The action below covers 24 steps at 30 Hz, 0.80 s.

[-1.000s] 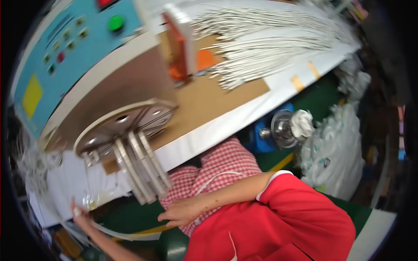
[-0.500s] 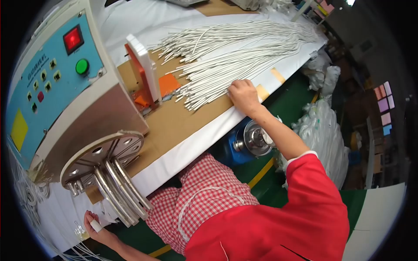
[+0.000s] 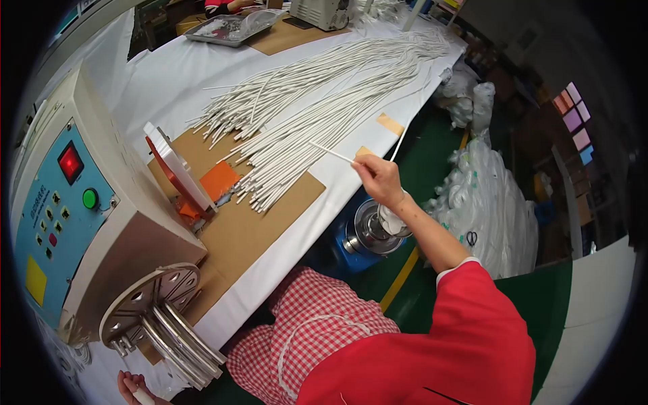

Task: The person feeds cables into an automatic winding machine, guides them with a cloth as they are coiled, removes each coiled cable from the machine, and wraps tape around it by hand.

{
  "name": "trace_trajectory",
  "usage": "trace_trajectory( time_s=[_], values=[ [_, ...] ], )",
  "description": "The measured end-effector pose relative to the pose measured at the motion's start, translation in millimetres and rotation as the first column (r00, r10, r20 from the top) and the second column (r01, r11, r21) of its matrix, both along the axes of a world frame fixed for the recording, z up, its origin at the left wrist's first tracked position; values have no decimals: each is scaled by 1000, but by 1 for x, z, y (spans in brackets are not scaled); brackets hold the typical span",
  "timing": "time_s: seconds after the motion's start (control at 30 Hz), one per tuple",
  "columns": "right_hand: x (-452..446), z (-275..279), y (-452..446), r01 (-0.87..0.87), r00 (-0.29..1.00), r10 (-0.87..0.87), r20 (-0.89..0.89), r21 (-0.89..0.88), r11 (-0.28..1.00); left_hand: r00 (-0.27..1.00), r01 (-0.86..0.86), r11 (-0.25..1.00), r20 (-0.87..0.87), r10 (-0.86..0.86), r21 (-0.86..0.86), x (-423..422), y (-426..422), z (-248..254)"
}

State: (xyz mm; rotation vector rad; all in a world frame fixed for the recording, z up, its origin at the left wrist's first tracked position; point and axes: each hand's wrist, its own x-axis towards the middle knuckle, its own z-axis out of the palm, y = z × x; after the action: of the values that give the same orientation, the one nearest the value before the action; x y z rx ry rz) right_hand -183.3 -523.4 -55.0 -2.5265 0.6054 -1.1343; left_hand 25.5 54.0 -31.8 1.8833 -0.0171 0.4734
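Observation:
My right hand (image 3: 379,179) is closed in a pinch on one white cable (image 3: 334,152), held above the table edge. The cable's short end points left over the bundle, and its other part trails up and right from the hand. Beneath and beyond it lies a spread bundle of white cables (image 3: 297,135), loose ends toward the machine. My left hand (image 3: 131,389), a white wrap on one finger, is at the bottom left edge, partly cut off. Its fingers are loosely curled and apart, with nothing visible in them, near the curved metal bars (image 3: 179,344) of the winding machine's disc (image 3: 145,297).
The winding machine (image 3: 135,229) with a blue panel stands at left. An upright white-and-red block (image 3: 179,169) sits on brown cardboard (image 3: 250,243). A metal tray (image 3: 226,30) lies at the back, near another person's hand. Plastic bags (image 3: 496,209) and a metal-topped stool (image 3: 374,229) are at right.
My right hand has lifted one cable off the bundle. The view has shifted, showing more of the table's back. My left hand sits lower in the view and is more cut off.

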Motion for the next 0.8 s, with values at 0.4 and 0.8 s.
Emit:
trace_trajectory(
  time_s=[0.4,0.8],
  values=[
    [77,79,299,-876,478,844,243,58,479,560,136,744,569,-602,654,-83,-59,116],
    [179,79,312,-781,606,759,239,-3,624,788,552,719,-20,-616,-422,-18,-65,16]
  ],
)
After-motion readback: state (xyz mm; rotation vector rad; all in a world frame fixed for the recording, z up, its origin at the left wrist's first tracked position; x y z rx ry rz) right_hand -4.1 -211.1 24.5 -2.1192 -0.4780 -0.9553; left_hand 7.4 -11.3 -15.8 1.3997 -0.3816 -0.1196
